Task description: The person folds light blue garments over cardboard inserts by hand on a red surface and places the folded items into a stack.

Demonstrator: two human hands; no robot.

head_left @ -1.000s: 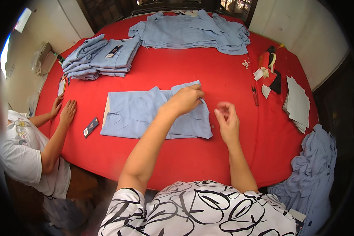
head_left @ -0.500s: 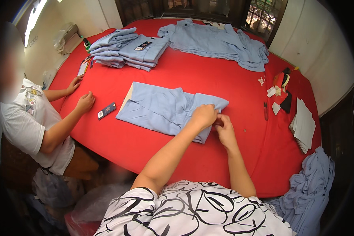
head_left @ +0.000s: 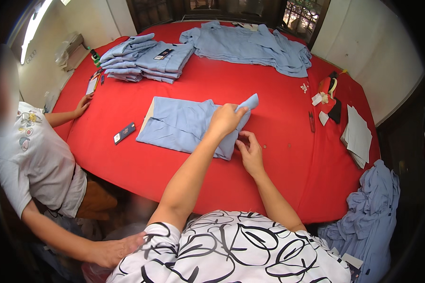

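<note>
A folded light blue shirt (head_left: 179,123) lies on the red-covered table in front of me, with a strip of beige board showing along its left edge. My left hand (head_left: 225,121) grips cloth at the shirt's right end, where a flap stands up past the fingers. Lower down, my right hand (head_left: 251,153) has its thumb and fingers bent together at the right edge of the shirt, seemingly pinching the cloth. The fingertips partly hide that contact. To the left of the shirt lies a dark blue hang tag (head_left: 124,133).
Folded blue shirts are stacked (head_left: 148,59) at the back left; more spread shirts (head_left: 250,49) lie at the back. White paper sheets (head_left: 358,134) and red snips (head_left: 311,121) are on the right, near heaped blue cloth (head_left: 366,221). A co-worker's hand (head_left: 115,252) touches my left sleeve.
My left hand has moved up and left, raising the shirt's right end flap. My right hand has shifted left along the edge. The co-worker's near hand has left the table for my sleeve.
</note>
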